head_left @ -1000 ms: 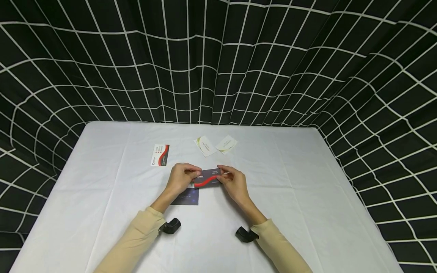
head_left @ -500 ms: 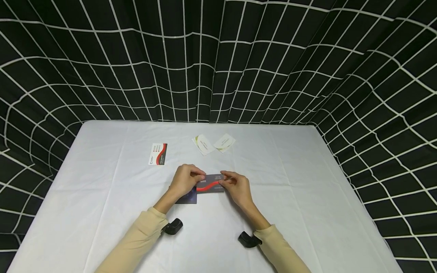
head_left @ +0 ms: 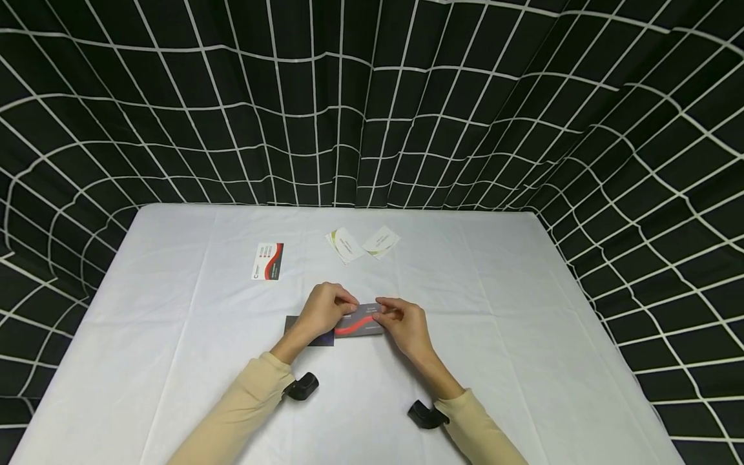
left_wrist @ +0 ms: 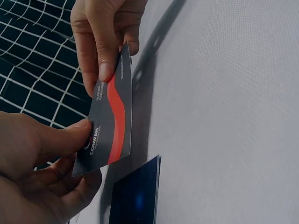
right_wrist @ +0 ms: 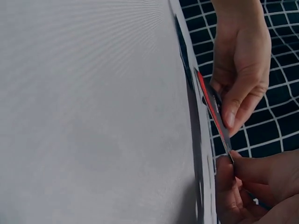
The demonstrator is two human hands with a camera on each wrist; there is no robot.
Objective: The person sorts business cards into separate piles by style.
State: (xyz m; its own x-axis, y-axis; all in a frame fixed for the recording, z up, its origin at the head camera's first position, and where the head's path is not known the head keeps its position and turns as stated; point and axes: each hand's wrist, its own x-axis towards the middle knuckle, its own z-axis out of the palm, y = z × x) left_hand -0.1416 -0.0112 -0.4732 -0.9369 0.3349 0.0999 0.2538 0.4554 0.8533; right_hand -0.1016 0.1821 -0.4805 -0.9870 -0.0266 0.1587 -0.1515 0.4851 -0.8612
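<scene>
A dark grey business card (head_left: 359, 326) with a red wavy stripe is held flat between both hands, close over the table. My left hand (head_left: 321, 311) pinches its left end, thumb on the printed face and fingers behind. The opposite end is pinched by my right hand (head_left: 409, 328). In the left wrist view the business card (left_wrist: 120, 126) shows white lettering beside the left thumb. The right wrist view catches the business card (right_wrist: 214, 112) nearly edge-on. Below the left hand, dark blue cards (head_left: 327, 340) lie stacked on the cloth, partly hidden by that hand and wrist.
Farther back on the white-covered table (head_left: 494, 361) lies a white card with a red and black wave (head_left: 267, 261). To its right are two white-and-green cards, a left one (head_left: 345, 245) and a right one (head_left: 382, 242). A black gridded curtain (head_left: 360, 103) surrounds the table.
Both hands have brought the grey card slightly nearer to me and down toward the table. The left hand has shifted right, uncovering more of the blue cards' left side.
</scene>
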